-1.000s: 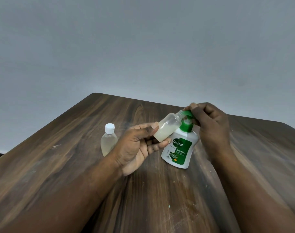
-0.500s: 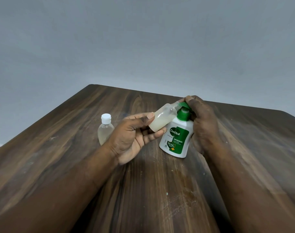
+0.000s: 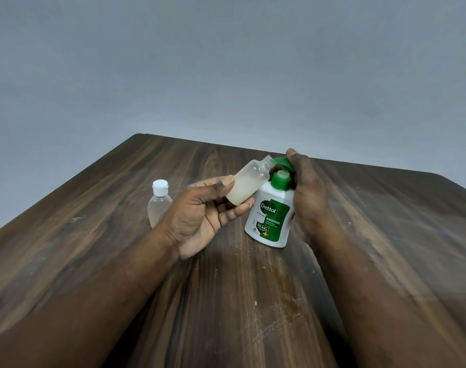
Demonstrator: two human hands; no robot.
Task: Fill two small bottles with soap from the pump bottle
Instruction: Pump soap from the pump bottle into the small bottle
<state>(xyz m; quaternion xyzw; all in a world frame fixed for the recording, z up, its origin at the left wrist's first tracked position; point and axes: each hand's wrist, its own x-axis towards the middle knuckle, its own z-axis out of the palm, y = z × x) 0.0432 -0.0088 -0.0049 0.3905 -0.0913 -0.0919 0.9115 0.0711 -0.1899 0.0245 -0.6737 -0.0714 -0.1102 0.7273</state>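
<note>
The dark wooden table [image 3: 253, 301] carries everything, and the pump bottle [image 3: 271, 216] stands upright on it, white with a green label. All other places are given relative to that pump bottle.

The right hand [image 3: 306, 197] wraps the pump bottle from its right side. Its fingers curl round the body, and one fingertip [image 3: 293, 158] rests on top of the green pump head [image 3: 282, 162]. The left hand [image 3: 200, 216] is just left of the pump bottle, palm turned up. Its fingers [image 3: 237, 209] and thumb pinch the lower part of the open small bottle [image 3: 249, 185].

That bottle is off the table and tilted, with its uncapped threaded mouth right at the pump spout, up and left of the pump bottle's collar. Milky soap fills roughly its lower half, and the part toward the neck looks clear. Whether soap is flowing right now I cannot tell.

The capped small bottle [image 3: 158, 205] stands on the table well to the left of the pump bottle, beyond the left hand. It holds a pale liquid under a white cap [image 3: 160, 187].

I judge the task a little past its midpoint. The capped bottle looks finished and set aside, and the second is about half full. What remains is more pumping to top it up, then closing it. Its own cap is not in view.
</note>
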